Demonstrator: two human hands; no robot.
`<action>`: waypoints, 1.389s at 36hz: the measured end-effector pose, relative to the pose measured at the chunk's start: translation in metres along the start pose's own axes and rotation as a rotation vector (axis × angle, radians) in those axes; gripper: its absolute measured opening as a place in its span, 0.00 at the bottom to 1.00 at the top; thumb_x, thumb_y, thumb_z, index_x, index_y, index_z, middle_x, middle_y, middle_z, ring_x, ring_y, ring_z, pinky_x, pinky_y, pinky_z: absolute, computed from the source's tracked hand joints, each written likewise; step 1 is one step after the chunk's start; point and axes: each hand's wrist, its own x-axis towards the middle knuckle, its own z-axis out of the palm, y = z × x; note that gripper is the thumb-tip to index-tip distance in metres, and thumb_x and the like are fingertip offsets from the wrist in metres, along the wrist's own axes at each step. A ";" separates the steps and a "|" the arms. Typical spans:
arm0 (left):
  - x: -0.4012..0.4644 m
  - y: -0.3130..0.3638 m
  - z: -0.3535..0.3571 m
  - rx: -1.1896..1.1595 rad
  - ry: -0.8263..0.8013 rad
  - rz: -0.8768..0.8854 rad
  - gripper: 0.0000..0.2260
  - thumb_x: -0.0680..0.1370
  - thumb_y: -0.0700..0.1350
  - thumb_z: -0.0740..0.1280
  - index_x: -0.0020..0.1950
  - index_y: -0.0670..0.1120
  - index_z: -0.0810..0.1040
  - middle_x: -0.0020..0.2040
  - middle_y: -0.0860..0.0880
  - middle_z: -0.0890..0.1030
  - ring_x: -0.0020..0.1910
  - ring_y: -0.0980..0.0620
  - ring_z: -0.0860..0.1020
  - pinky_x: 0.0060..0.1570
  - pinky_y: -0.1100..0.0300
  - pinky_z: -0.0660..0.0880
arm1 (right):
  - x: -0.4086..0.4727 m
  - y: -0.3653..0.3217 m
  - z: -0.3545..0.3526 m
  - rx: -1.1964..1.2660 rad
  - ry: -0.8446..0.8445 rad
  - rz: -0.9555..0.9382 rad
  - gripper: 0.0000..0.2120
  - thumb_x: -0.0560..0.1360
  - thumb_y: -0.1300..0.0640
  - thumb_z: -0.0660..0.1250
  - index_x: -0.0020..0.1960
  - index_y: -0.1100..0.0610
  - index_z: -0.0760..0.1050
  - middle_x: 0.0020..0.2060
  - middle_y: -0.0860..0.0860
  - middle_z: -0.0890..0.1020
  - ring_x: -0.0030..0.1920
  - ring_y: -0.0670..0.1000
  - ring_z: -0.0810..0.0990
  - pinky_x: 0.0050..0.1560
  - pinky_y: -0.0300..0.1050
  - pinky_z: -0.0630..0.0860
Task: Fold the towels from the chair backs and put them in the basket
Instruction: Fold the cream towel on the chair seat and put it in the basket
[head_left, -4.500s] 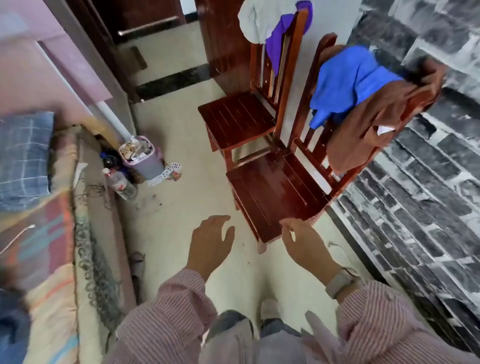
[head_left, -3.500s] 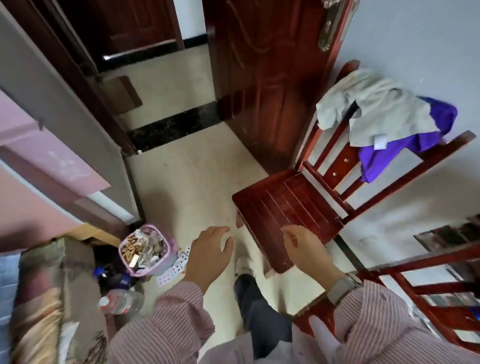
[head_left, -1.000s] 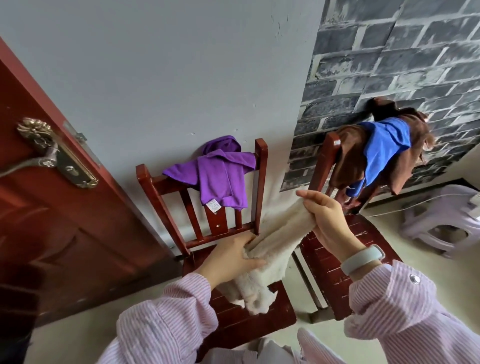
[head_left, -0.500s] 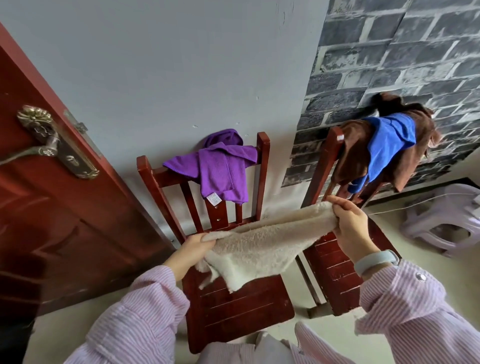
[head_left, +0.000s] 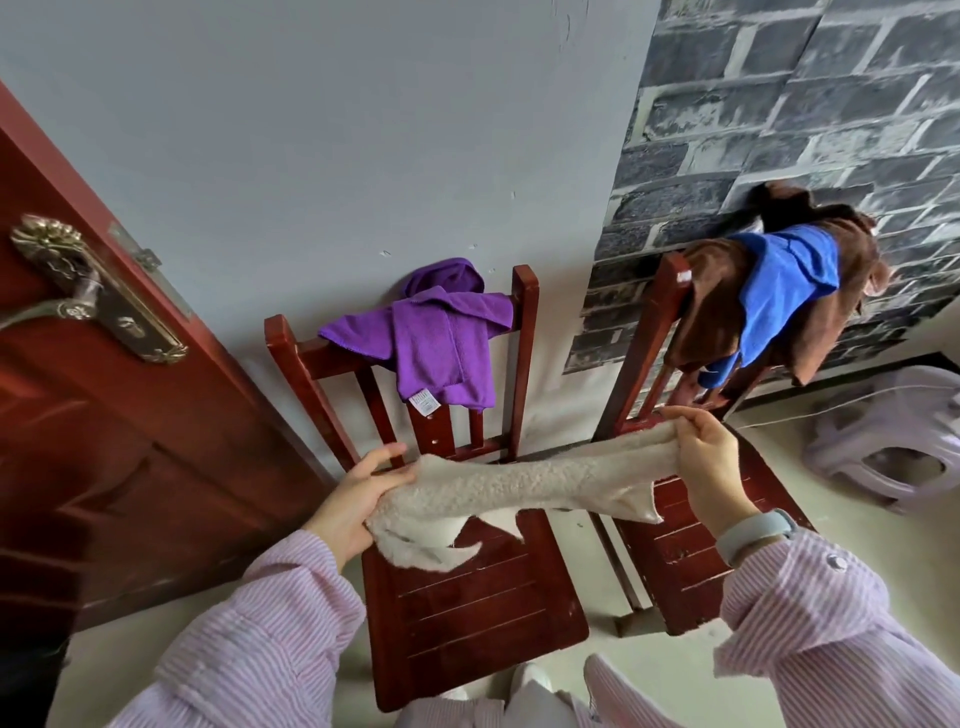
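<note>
since half a second ago the cream towel (head_left: 524, 480) has been drawn out from a sagging sheet into a narrow horizontal band, and both hands have moved further apart. the left hand (head_left: 358, 499) grips the left end, fingers wrapped round the bunched cloth with the index finger extended. the right hand (head_left: 701, 457) pinches the right end, fingers curled over it. the towel hangs above the seat of the left chair (head_left: 467, 608), loose corners drooping toward the slats.

judgement: this is the straightening step before the first fold; the towel is off the chair back but not yet folded.

remaining items: the purple towel (head_left: 441, 353) on the left chair back; the blue towel (head_left: 784, 291) over the brown towel (head_left: 711, 306) on the right chair (head_left: 685, 566). the basket is not in view.
</note>
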 end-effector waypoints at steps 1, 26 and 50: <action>0.000 -0.001 -0.002 0.011 -0.035 0.026 0.17 0.74 0.31 0.63 0.57 0.48 0.75 0.51 0.43 0.82 0.47 0.46 0.82 0.38 0.58 0.80 | 0.000 0.002 0.000 -0.030 0.013 -0.012 0.11 0.78 0.64 0.55 0.50 0.57 0.76 0.38 0.49 0.77 0.43 0.50 0.76 0.46 0.44 0.74; 0.003 -0.042 0.009 0.198 -0.147 -0.172 0.19 0.69 0.27 0.56 0.54 0.39 0.78 0.56 0.41 0.78 0.57 0.45 0.75 0.56 0.55 0.72 | -0.020 0.014 0.000 -0.125 -0.174 -0.179 0.09 0.77 0.63 0.61 0.52 0.54 0.76 0.44 0.42 0.78 0.47 0.38 0.74 0.45 0.32 0.69; -0.010 -0.033 0.007 0.210 0.008 -0.037 0.13 0.72 0.33 0.68 0.55 0.42 0.74 0.53 0.41 0.77 0.45 0.46 0.80 0.38 0.57 0.78 | -0.011 0.034 -0.003 -0.358 0.001 -0.120 0.10 0.76 0.62 0.63 0.53 0.59 0.80 0.46 0.52 0.81 0.51 0.50 0.76 0.59 0.47 0.72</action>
